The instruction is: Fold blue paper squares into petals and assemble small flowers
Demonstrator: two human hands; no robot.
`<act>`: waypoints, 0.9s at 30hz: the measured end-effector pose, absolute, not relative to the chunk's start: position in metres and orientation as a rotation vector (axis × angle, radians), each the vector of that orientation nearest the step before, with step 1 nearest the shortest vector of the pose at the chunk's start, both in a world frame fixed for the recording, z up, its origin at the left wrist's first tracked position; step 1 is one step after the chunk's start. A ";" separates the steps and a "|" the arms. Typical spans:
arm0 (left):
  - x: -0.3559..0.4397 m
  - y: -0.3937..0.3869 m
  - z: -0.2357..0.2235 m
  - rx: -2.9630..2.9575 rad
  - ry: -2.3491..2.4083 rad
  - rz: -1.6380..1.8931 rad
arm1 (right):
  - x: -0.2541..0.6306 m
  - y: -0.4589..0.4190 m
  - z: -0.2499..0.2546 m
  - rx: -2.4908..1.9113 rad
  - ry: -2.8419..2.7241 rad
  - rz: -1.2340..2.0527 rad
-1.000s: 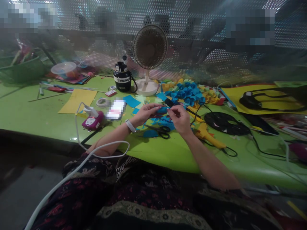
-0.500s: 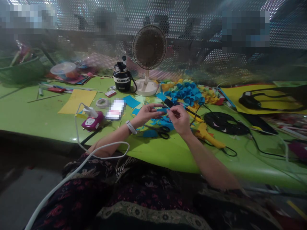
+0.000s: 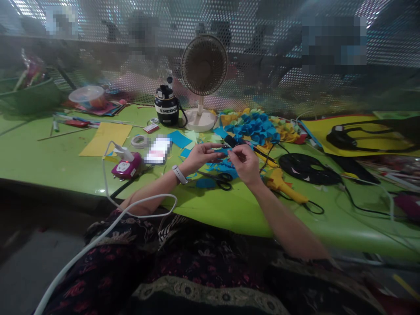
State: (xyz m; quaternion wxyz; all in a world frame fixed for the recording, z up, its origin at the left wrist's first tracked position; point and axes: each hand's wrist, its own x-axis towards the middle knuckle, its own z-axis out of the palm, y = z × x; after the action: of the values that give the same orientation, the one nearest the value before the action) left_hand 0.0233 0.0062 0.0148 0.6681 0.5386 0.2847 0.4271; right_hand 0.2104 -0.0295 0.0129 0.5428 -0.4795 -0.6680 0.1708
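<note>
Between my hands, above the green table, is a small piece of blue paper (image 3: 224, 151). My left hand (image 3: 204, 155) holds one side of it with fingers stretched forward and pinched at the tips. The fingers of my right hand (image 3: 244, 161) pinch its other side. Below my hands lie black-handled scissors (image 3: 224, 180) and a rounded blue paper piece (image 3: 205, 183). Blue paper scraps (image 3: 223, 166) are spread just beneath my fingers. A yellow glue gun (image 3: 285, 188) rests to the right of my right wrist.
Behind my hands is a heap of folded blue and yellow paper pieces (image 3: 254, 127). A fan (image 3: 204, 65) and a black bottle (image 3: 166, 109) stand at the back. Left are a phone (image 3: 158, 150), a purple power socket (image 3: 127, 167) and a white cable (image 3: 144, 199). A black mask-like piece (image 3: 308, 169) lies right.
Hardly anything differs. Both hands stay in the same place around the blue paper, with at most a slight shift of the fingers.
</note>
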 end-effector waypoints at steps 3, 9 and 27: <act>0.024 0.007 0.014 1.205 0.643 0.965 | 0.210 -0.030 0.014 -1.116 -1.583 0.401; 0.024 0.007 0.013 1.185 0.634 0.965 | 0.209 -0.029 0.012 -1.047 -1.576 0.381; 0.026 0.005 0.016 1.131 0.632 0.968 | 0.214 -0.028 0.015 -1.203 -1.448 0.633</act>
State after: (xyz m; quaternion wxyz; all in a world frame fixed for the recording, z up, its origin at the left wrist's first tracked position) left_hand 0.0256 0.0051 0.0157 0.6904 0.5059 0.2826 0.4330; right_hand 0.2142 -0.0276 0.0148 0.5462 -0.5074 -0.6107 0.2669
